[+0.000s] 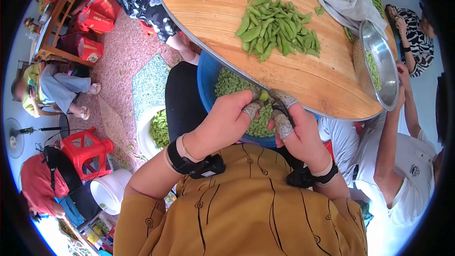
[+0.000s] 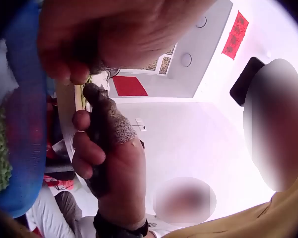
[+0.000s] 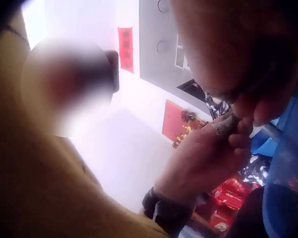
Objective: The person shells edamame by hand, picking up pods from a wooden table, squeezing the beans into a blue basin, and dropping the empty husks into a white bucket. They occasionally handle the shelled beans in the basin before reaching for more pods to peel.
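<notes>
My left hand (image 1: 220, 122) and right hand (image 1: 301, 135) meet at the table's near edge, above a blue basin (image 1: 205, 83) of shelled green soybeans (image 1: 230, 83). Worn grey wraps (image 1: 283, 124) cover some fingers and thumbs. Between the fingertips a bit of green soybean pod (image 1: 264, 96) shows, pinched from both sides; the fingers hide most of it. In the left wrist view the right hand (image 2: 121, 153) faces the left with curled fingers. A heap of unshelled soybean pods (image 1: 279, 28) lies on the round wooden table (image 1: 213, 14) just beyond.
A metal colander (image 1: 391, 76) with beans tilts at the table's right edge, near another person's hand (image 1: 403, 83). Grey cloth (image 1: 341, 0) lies at the back. A white bucket (image 1: 143, 132) of green pods stands left of my leg. Red stools (image 1: 85, 151) and seated people are farther out.
</notes>
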A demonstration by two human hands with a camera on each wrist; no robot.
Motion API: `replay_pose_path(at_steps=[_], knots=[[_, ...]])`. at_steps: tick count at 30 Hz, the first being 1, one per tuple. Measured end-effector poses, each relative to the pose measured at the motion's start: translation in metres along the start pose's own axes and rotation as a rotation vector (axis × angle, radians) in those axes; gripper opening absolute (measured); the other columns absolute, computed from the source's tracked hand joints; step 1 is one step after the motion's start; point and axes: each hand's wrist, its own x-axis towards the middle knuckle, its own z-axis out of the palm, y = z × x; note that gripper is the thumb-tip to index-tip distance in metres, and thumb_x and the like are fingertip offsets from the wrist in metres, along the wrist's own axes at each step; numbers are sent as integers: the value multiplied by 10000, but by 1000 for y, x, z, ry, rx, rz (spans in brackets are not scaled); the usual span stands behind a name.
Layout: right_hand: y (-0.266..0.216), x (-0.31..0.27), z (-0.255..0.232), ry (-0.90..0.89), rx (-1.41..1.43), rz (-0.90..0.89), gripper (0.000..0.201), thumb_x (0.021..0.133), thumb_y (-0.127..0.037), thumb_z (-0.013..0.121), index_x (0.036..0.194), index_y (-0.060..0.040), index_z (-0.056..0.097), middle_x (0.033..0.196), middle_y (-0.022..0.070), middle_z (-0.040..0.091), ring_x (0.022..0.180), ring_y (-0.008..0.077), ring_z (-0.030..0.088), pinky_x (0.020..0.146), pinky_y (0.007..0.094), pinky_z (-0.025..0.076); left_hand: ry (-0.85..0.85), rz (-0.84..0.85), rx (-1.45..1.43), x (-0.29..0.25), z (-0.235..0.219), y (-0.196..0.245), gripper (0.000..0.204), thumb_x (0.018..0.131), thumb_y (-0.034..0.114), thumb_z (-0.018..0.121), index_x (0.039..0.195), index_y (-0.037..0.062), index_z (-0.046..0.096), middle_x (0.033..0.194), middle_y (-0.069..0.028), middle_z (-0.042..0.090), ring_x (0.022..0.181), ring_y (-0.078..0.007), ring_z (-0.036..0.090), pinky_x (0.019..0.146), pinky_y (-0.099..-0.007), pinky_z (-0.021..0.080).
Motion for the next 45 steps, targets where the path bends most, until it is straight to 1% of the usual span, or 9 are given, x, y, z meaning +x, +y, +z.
replay_pose_path(at_steps=[9,16,25,28,30,32,34,38,45], knots=[[15,3,-8,-99,15,20,346,781,25,480,1118,-14,544,762,58,634,581,143,591,565,273,485,156,316,489,1,10,-10,168,666,-36,503,833,-27,488,761,-223,520,731,-438,542,658,-480,453],[0,5,-21,-270,472,320,427,815,20,482,1239,-17,516,813,37,607,713,137,601,660,260,484,77,312,366,1,2,-10,216,650,-74,505,857,-16,522,789,-197,526,775,-424,543,657,-452,454],[16,11,-4,-151,155,78,375,912,-46,452,1284,-57,493,783,1,583,527,80,496,479,221,421,117,397,603,-1,5,-8,156,736,-65,519,884,-18,527,719,-148,506,697,-341,554,620,-394,449],[19,8,-9,-266,593,290,391,880,-41,497,1271,-34,500,815,32,620,632,165,580,582,322,494,-97,50,-67,-1,3,-14,37,855,13,532,889,5,520,675,-60,465,587,-207,490,555,-337,411],[27,2,-5,-246,514,225,412,862,-47,516,1273,-32,494,810,79,632,647,225,603,606,361,504,-346,-455,-1396,-3,6,-24,67,931,85,489,898,35,520,687,-10,454,556,-109,412,521,-272,369],[45,3,2,-220,434,162,435,843,-52,535,1275,-30,488,806,125,644,662,285,626,630,401,513,-323,-487,-1373,-1,10,-27,81,937,97,474,914,41,527,698,-13,471,551,-98,402,519,-252,356],[64,11,8,54,-356,-466,407,824,-58,550,1228,-25,507,775,207,625,601,364,609,560,419,502,-304,-520,-1355,2,16,-34,100,943,110,459,929,47,535,708,-16,489,545,-87,392,517,-232,343],[62,1,1,-232,-797,39,335,777,-34,570,1108,6,539,779,264,598,676,435,585,591,441,503,-167,-589,-852,7,18,-46,104,935,107,467,911,37,541,721,-22,509,548,-84,409,517,-231,360],[48,8,5,-110,432,246,139,873,-115,626,957,-13,582,656,13,570,509,89,504,458,228,395,-342,-483,-814,1,11,-34,131,941,130,476,921,20,544,680,-32,491,538,-104,410,515,-236,362]])
